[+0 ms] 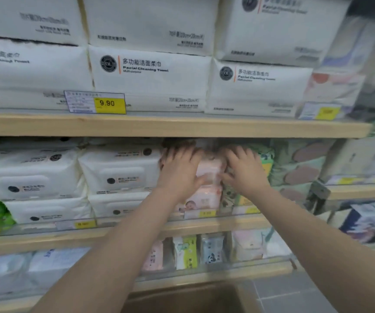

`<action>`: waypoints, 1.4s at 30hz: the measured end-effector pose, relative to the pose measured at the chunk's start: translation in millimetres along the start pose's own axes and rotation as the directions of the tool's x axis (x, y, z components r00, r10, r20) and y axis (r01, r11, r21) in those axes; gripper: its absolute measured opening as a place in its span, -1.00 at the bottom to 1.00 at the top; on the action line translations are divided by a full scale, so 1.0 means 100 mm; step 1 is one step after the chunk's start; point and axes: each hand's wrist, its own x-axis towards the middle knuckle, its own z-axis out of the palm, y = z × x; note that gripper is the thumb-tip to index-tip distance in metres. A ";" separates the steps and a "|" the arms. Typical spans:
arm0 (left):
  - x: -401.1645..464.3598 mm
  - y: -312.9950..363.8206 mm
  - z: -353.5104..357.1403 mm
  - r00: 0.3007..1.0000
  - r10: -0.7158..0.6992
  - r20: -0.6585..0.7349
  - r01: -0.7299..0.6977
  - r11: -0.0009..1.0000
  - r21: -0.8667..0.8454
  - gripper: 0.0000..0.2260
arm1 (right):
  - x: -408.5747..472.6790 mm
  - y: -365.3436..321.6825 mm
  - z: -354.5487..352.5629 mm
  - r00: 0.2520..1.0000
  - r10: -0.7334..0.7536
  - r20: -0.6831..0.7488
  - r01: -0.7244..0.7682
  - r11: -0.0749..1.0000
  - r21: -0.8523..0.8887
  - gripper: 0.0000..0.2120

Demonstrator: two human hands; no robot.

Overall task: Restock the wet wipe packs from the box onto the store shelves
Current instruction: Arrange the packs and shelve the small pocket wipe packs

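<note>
Item: pink wet wipe pack (pixel 210 171), middle shelf (pixel 204 224), lying on top of a lower pink pack (pixel 204 198) that shows a baby picture, in a narrow column at roughly the centre of the view. Left hand (pixel 179 170) presses on the top pack from its 9 o'clock side, fingers spread and fairly straight, the thumb reaching toward the pack's front; right hand (pixel 244 170) bears on it from 3 o'clock, fingers likewise spread, thumb meeting the pack's edge (whether either thumb truly pinches the film cannot be told through the blur). Neighbours: white packs (pixel 118 170) just beside at 9 o'clock; a green-and-yellow printed pack (pixel 266 163) touching or nearly so at 3 o'clock. At 12 o'clock, the upper shelf board (pixel 170 126), carrying facial towel packs (pixel 150 77) and a yellow price tag (pixel 109 103). At 6 o'clock, the brown box (pixel 188 297), its contents not visible. Risks, as judged: the gap under the upper board looks tight, so a hard push could crumple the soft pack or jam it askew; uneven pressure from the two hands could slew it sideways into the green pack; the stack beneath could slide forward over the price rail (pixel 206 213) if the top pack drags it on release.
</note>
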 end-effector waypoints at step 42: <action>-2.20 0.14 -0.84 0.889 -0.400 0.222 0.402 0.915 0.038 -0.49 | -1.65 -0.07 -0.56 0.894 -0.019 0.448 -0.134 0.942 0.308 -0.34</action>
